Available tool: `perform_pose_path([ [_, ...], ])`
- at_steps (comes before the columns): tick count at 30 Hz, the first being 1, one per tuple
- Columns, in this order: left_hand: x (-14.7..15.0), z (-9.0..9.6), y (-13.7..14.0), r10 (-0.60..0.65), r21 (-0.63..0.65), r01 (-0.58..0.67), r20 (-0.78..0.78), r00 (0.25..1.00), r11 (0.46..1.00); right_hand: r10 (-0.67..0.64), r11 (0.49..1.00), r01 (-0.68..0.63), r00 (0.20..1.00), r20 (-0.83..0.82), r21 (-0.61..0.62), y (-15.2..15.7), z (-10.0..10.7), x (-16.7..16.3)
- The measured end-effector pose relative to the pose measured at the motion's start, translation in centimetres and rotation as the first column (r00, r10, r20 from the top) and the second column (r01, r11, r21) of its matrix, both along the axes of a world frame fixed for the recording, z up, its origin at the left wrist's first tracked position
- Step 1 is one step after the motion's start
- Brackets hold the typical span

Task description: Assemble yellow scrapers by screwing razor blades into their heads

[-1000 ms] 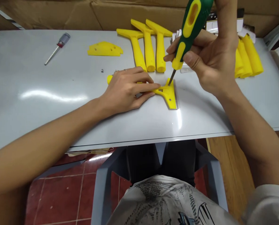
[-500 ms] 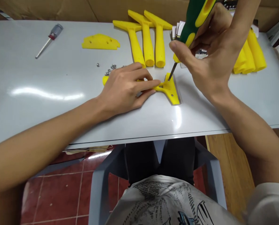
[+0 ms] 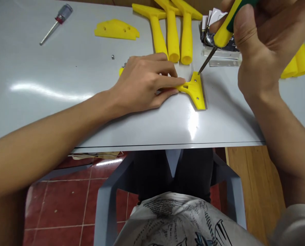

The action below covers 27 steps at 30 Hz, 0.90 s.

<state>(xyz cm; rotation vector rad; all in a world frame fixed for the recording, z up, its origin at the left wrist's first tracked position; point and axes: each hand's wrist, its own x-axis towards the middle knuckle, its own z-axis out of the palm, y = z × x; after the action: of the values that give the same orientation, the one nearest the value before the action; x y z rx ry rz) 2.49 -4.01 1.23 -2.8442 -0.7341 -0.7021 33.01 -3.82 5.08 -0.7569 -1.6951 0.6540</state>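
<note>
Now scraper [image 3: 195,93] under L fingers [image 3: 172,82].

Small assembly workshop: yellow scraper handles [image 3: 172,30], spare screwdriver [image 3: 55,23], cardboard backdrop.
</note>
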Motion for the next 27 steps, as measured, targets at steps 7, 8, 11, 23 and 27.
perform_pose_path([
  [7, 0.2, -0.2, 0.6, -0.031, -0.061, 0.032, 0.03, 0.999, 0.998, 0.055, 0.998, -0.055, 0.998, 0.019, 0.044, -0.6, -0.2, -0.2],
  [8, 0.2, -0.2, 0.6, -0.028, -0.069, 0.03, 0.031, 0.999, 0.997, 0.062, 0.997, -0.063, 0.998, 0.021, 0.035, -0.5, -0.3, -0.3],
  [11, 0.3, 0.1, 0.2, -0.007, -0.167, 0.02, 0.08, 0.997, 0.986, 0.055, 0.997, -0.057, 0.998, 0.031, 0.05, -0.1, -0.5, -0.4],
  [23, 0.4, 0.1, 0.0, 0.006, -0.231, 0.018, 0.106, 0.994, 0.973, 0.009, 0.964, -0.023, 0.998, 0.055, 0.264, 2.7, -2.9, -1.2],
  [27, 0.5, 0.3, -0.4, 0.021, -0.208, -0.001, 0.094, 0.995, 0.978, 0.049, 0.758, 0.078, 0.983, -0.176, 0.647, 8.0, -6.1, -2.0],
])
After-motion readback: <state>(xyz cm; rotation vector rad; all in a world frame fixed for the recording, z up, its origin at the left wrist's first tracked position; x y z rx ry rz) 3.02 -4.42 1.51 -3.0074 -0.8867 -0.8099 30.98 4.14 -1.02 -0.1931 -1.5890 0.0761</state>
